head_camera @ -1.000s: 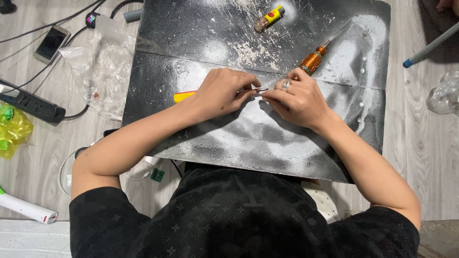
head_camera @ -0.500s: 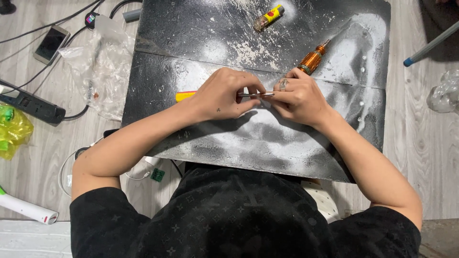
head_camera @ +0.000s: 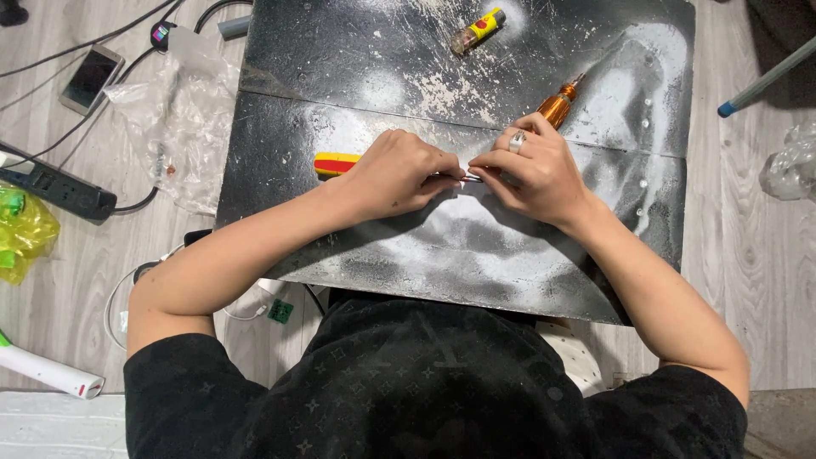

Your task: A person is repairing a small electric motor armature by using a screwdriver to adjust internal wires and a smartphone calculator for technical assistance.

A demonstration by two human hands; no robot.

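Observation:
My left hand (head_camera: 398,174) and my right hand (head_camera: 531,170) meet over the middle of a black, white-smeared work board (head_camera: 374,51). Both pinch a small thin metal piece (head_camera: 466,177) between their fingertips; what it is stays mostly hidden. A ring sits on a finger of my right hand. A yellow and red tool handle (head_camera: 335,163) pokes out from behind my left hand. An orange-handled screwdriver (head_camera: 559,105) lies just beyond my right hand.
A yellow lighter (head_camera: 478,29) lies at the board's far edge. Left on the wooden floor are a phone (head_camera: 91,78), a crumpled clear plastic bag (head_camera: 183,119), a black power strip (head_camera: 59,189) with cables and a yellow-green bag (head_camera: 24,231).
Both hands stay together at the same spot; the fingers have shifted slightly around the small metal piece. Nothing else has moved.

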